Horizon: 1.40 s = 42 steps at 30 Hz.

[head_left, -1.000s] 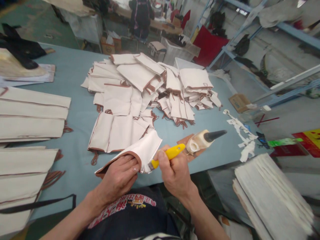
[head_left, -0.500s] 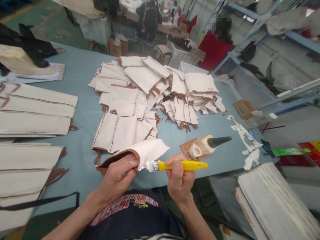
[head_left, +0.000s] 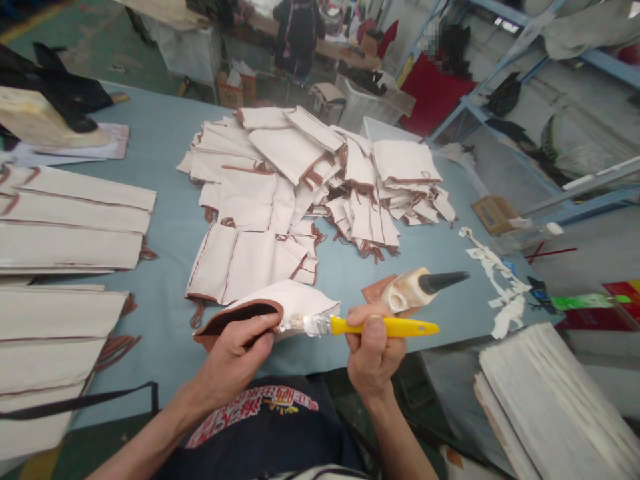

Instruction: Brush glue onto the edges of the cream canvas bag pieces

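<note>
My left hand (head_left: 243, 350) is closed on the brown-trimmed rim of a cream cloth pouch (head_left: 295, 293), whose mouth gapes to the left. In my right hand (head_left: 377, 350) is a paintbrush (head_left: 395, 327) with a yellow handle, pinched between thumb and fingers. Its whitish bristles touch or nearly touch the pouch's edge beside my left fingertips. Just beyond the right hand, a glue bottle (head_left: 405, 291) with a black pointed nozzle lies on its side on a brown piece. Another cream pouch (head_left: 237, 260) with brown trim lies flat behind the held one.
A heap of cream pouches (head_left: 285, 153) covers the table's middle. Stacked pouches (head_left: 75, 220) lie at the left. White scraps (head_left: 507, 300) and a small cardboard box (head_left: 493, 213) are at the right. Below the right edge stands a cream stack (head_left: 545, 393). A person (head_left: 297, 40) is in the background.
The brush and my right hand have shifted right and slightly up, drawing the bristles away from my left fingers. My left hand keeps its grip on the pouch.
</note>
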Motion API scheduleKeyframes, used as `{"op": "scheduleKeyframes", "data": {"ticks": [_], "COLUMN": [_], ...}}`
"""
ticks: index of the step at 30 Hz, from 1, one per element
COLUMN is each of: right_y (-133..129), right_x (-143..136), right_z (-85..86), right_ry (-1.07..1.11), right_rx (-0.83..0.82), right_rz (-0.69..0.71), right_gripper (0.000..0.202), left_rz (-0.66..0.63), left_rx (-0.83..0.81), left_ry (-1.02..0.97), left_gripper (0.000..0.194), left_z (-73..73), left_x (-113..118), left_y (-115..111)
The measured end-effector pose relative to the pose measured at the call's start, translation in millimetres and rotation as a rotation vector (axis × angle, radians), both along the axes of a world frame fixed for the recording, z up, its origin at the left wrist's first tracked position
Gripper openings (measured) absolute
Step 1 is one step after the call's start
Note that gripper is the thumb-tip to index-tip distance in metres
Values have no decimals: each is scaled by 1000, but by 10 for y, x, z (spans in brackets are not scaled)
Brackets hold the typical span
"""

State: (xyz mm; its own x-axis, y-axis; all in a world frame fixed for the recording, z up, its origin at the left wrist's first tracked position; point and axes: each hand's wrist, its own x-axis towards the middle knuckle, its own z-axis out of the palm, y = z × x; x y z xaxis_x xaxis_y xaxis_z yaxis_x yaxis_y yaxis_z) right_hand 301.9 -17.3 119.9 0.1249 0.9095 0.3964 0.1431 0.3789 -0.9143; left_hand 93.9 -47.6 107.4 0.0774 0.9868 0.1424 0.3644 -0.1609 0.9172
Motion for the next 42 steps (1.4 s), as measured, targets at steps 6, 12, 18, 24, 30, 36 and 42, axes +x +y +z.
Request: {"op": "scheduleKeyframes", "data": {"ticks": [6,12,18,24,30,36,42], "right_y": [235,376,296,196,191,65,113], "right_x": [-210,-303,-44,-113,-263,-209,-298], "right_z": [101,215,311,192,196,216,174], "right_ry": [-39,130,188,-100,-131,-50,-146], "right_rx": [-100,-24,-10,211,427,349,347], "right_rz": [268,121,101,216,156,143,92], "right_gripper": [41,44,39,28,26,26,27], "left_rz": [-102,-54,-26,-87,-49,-47,-23], "left_rx": [-91,-127,-357,-553,-638,-627,-636], "left_ry": [-69,-162,-347,-585,-721,-777,-757], "left_gripper": [36,29,27,34,39,36,44], "left_z": [118,186,206,272,311,281,309], "left_x": [-25,-65,-120,-81,-63,-72,-57], "left_y": [30,61,89,75,10,-11,1]}}
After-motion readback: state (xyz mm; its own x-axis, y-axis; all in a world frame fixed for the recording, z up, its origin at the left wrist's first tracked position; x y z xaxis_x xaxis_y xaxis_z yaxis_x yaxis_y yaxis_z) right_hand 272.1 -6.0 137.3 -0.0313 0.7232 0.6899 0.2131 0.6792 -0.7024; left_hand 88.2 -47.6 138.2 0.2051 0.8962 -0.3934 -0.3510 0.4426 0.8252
